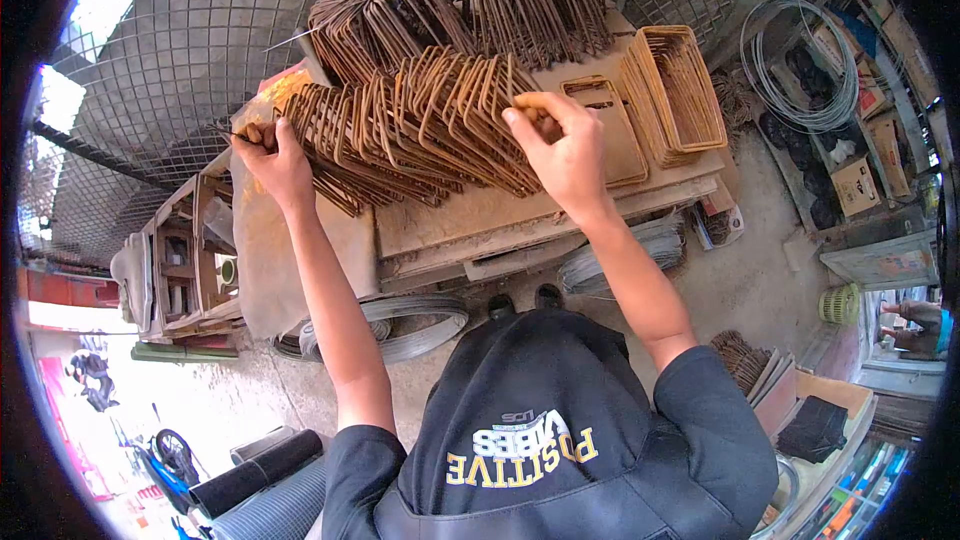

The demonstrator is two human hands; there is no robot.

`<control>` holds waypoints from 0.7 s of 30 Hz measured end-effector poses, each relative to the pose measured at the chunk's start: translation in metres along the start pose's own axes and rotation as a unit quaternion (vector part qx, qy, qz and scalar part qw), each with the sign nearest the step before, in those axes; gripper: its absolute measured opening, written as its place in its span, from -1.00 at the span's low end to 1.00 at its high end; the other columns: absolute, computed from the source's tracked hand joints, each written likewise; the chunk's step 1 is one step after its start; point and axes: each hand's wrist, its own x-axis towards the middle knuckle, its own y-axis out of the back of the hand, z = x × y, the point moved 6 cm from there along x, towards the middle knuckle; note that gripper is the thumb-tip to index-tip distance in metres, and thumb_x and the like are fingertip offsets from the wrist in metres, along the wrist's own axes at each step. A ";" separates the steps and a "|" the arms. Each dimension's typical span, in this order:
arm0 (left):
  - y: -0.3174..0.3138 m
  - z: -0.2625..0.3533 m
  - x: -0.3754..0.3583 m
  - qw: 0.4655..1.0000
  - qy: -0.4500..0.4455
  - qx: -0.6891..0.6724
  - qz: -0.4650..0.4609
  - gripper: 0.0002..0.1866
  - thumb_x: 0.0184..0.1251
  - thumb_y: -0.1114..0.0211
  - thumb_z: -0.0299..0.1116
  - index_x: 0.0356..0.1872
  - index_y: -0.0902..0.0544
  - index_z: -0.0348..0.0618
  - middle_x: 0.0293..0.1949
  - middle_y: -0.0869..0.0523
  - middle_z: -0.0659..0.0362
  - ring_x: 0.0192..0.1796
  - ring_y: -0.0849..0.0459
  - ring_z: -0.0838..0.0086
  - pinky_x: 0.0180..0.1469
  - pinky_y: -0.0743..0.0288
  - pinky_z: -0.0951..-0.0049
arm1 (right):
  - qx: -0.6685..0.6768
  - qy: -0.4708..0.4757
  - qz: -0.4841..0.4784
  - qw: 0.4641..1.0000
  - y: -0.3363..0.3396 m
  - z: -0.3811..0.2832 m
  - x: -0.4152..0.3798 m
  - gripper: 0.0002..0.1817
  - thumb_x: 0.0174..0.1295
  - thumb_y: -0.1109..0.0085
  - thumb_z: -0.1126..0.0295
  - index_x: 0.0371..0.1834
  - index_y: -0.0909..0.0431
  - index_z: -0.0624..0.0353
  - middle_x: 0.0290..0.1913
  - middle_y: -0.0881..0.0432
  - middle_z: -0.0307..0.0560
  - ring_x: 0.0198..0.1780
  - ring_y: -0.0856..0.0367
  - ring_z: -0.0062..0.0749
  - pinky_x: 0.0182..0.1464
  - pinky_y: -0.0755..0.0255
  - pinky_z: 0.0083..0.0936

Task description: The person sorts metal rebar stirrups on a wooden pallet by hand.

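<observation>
A long row of rusty rectangular rebar stirrups leans in a slanted stack across the wooden table. At its left end is my left hand, closed, with a thin dark wire end poking out past the fingers. My right hand is at the stack's right end, thumb and fingers pinched together by the last stirrups. Whatever is inside that pinch is hidden.
Two bundles of stirrups stand at the back against wire mesh. Upright yellowish frames sit on the right of the table. Wire coils lie below; another coil hangs right.
</observation>
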 end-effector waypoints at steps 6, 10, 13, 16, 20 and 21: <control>0.006 -0.015 0.001 1.000 -0.014 0.003 -0.003 -0.75 0.46 -0.31 -0.48 -0.09 -0.36 -0.16 -0.17 -0.46 0.24 -0.13 -0.46 0.56 0.03 -0.41 0.53 | 0.053 -0.045 -0.049 0.996 0.010 0.000 -0.007 -0.76 0.27 -0.42 0.41 -0.03 -0.78 0.23 -0.28 -0.80 -0.07 -0.36 -0.68 -0.44 -0.29 -0.50 -0.46; 0.007 -0.021 0.002 1.000 -0.005 -0.009 -0.003 -0.75 0.46 -0.31 -0.48 -0.09 -0.36 -0.16 -0.17 -0.47 0.23 -0.13 -0.46 0.56 0.03 -0.43 0.52 | -0.068 -0.105 -0.006 0.992 0.054 0.034 -0.013 -0.74 0.36 -0.31 0.37 0.05 -0.76 0.19 -0.24 -0.80 0.03 -0.28 -0.77 -0.23 -0.22 -0.58 -0.33; 0.002 -0.011 0.002 1.000 0.001 -0.025 -0.007 -0.70 0.43 -0.31 -0.57 -0.10 -0.30 -0.15 -0.29 -0.32 0.33 -0.26 -0.26 0.63 -0.14 -0.28 0.62 | -0.243 -0.160 -0.022 0.956 0.088 0.073 -0.027 -0.60 0.37 -0.30 0.15 0.13 -0.73 0.18 -0.25 -0.78 0.24 -0.16 -0.77 0.22 -0.04 -0.60 -0.02; 0.003 -0.011 0.002 1.000 -0.007 -0.018 -0.004 -0.69 0.42 -0.31 -0.58 -0.13 -0.29 -0.13 -0.30 -0.30 0.34 -0.26 -0.24 0.63 -0.13 -0.28 0.62 | -0.322 -0.251 -0.046 0.912 0.115 0.095 -0.044 -0.53 0.34 -0.31 0.00 0.08 -0.74 0.17 -0.30 -0.77 0.29 -0.15 -0.77 0.23 -0.06 -0.61 0.01; 0.004 -0.019 0.003 0.998 -0.013 -0.052 -0.017 -0.69 0.42 -0.30 -0.59 -0.15 -0.29 -0.09 -0.30 -0.30 0.34 -0.26 -0.24 0.63 -0.13 -0.28 0.61 | -0.350 -0.299 -0.066 0.885 0.125 0.104 -0.056 -0.53 0.32 -0.34 -0.05 -0.06 -0.79 0.19 -0.35 -0.77 0.24 -0.18 -0.78 0.22 -0.10 -0.62 0.00; 0.003 -0.015 0.003 0.999 -0.017 -0.047 -0.018 -0.69 0.43 -0.30 -0.59 -0.16 -0.29 -0.08 -0.30 -0.30 0.34 -0.26 -0.24 0.63 -0.13 -0.28 0.60 | -0.347 -0.301 -0.069 0.886 0.124 0.105 -0.057 -0.53 0.32 -0.35 -0.04 -0.09 -0.80 0.19 -0.37 -0.77 0.22 -0.19 -0.78 0.22 -0.11 -0.62 0.00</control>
